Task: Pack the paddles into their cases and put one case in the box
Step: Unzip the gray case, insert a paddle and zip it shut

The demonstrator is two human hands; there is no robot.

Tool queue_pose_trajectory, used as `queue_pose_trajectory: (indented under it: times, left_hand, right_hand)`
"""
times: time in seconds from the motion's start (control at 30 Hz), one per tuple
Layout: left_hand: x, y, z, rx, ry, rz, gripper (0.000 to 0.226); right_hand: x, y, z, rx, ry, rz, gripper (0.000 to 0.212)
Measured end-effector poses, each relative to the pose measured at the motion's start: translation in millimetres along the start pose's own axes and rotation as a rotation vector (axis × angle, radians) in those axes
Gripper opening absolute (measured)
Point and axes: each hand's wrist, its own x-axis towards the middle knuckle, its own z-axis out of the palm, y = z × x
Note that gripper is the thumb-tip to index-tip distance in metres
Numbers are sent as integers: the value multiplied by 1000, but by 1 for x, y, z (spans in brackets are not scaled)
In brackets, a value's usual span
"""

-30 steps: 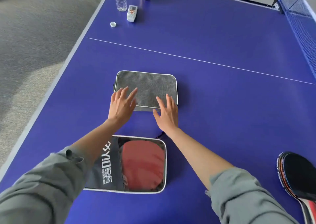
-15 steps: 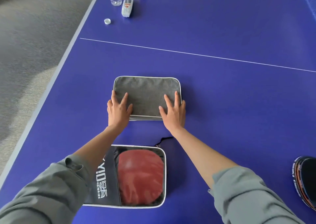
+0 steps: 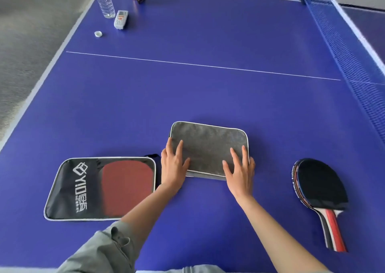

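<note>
Grey case (image 3: 210,147) lies flat near the tabletop (image 3: 208,97) near edge, about mid-width. Both hands rest on its near side: left hand (image 3: 173,166) at the left corner, right hand (image 3: 239,172) at the right, fingers straight and spread, pressing, not gripping. Black case (image 3: 100,188) sits just left of it w/ a red paddle (image 3: 127,187) showing thru its clear window. Black paddle (image 3: 318,191) lies loose to the right, handle toward the near edge. Far left corner: water bottle (image 3: 105,1), its cap (image 3: 98,34), remote (image 3: 121,19).
</note>
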Motion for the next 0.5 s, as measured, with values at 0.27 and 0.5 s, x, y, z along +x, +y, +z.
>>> queue_pose_trajectory:
  times: [0.27, 0.5]
  left_hand:
    - [-81, 29, 39, -141, 59, -150, 64]
    - [-119, 20, 50, -427, 160, -356, 37]
  right_hand:
    - [-67, 84, -19, 33, 12, -52, 51]
    - [-76, 98, -29, -87, -31, -120, 59]
